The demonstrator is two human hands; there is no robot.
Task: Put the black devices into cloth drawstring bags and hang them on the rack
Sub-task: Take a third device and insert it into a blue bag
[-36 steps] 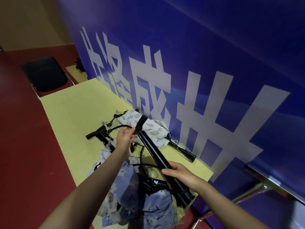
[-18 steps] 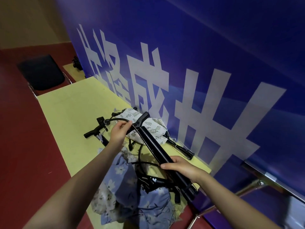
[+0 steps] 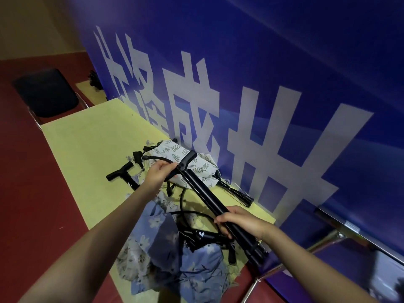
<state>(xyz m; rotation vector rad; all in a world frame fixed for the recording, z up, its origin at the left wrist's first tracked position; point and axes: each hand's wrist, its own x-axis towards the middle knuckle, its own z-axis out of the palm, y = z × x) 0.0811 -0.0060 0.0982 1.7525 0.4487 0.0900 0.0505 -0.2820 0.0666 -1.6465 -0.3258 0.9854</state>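
Both hands on one black device (image 3: 203, 193), held above the table (image 3: 87, 149).

Your left hand (image 3: 158, 176) curls round its handle end; your right hand (image 3: 238, 221) grips the shaft lower down. Blue floral bag (image 3: 185, 265) lies below your right hand, leaf-print bag (image 3: 196, 167) just beyond your left.

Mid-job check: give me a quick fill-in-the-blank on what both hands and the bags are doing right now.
1. Both hands grip the same long black ____ device, held above the table.
2. The left hand holds its ____ end, near the handle.
3. The right hand holds it above the ____ floral bag.
4. The white leaf-print bag lies against the ____ banner.

Missing words: folded; far; blue; blue
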